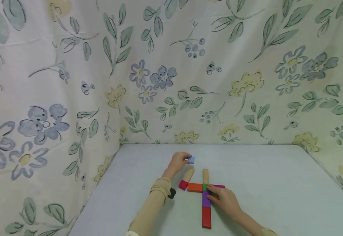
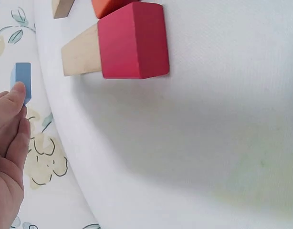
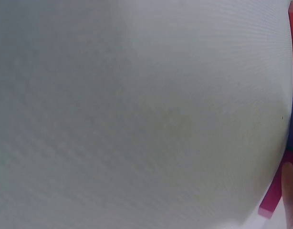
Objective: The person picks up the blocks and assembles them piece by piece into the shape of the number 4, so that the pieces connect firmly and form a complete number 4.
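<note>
Above the far part of the table, my left hand pinches a small light blue block between thumb and fingertips. My right hand rests against a cross of blocks, with its fingertips at the green block and the thumb by the purple block. A red block forms the near end of the cross. Orange and magenta blocks make the side arms, the magenta one partly behind my fingers. A plain wooden block forms the far end.
Left of the cross, a slanted plain wooden block meets a crimson block. All lie on a white table. A floral curtain hangs behind the table and along its sides.
</note>
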`<state>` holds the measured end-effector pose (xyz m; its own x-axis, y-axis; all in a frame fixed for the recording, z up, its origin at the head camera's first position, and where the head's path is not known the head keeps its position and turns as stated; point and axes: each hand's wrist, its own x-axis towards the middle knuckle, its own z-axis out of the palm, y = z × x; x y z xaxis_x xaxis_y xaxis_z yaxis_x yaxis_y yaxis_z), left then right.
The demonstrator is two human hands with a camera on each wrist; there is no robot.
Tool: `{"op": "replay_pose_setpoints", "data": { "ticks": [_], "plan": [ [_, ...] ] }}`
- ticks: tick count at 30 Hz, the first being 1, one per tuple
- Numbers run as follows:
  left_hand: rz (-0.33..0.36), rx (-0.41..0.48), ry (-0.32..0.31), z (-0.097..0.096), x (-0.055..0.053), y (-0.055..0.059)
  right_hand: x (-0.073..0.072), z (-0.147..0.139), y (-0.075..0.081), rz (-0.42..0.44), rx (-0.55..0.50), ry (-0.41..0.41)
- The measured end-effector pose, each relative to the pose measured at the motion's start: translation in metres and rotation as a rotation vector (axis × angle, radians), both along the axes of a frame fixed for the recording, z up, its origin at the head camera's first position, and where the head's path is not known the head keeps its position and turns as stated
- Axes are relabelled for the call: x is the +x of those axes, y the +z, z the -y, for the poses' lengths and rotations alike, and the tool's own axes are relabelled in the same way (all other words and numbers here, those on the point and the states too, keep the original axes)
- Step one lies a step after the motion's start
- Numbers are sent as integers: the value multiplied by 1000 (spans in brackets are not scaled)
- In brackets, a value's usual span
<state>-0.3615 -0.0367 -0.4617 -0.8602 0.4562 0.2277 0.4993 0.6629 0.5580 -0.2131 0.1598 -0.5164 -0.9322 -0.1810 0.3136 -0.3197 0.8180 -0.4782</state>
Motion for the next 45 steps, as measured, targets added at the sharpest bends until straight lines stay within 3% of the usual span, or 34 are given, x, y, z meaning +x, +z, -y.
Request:
{"op": "replay_pose_setpoints", "data": {
  "ticks": [26, 37, 45],
  "plan": [
    [36, -33, 14, -8, -1, -30, 0, 1, -1, -14, 9, 1],
    [20, -76, 7, -7, -2, -29, 0, 3, -1, 22, 12, -13],
    [34, -99, -6, -8, -3, -26, -1, 1, -3, -12, 16, -3]
  ]
}}
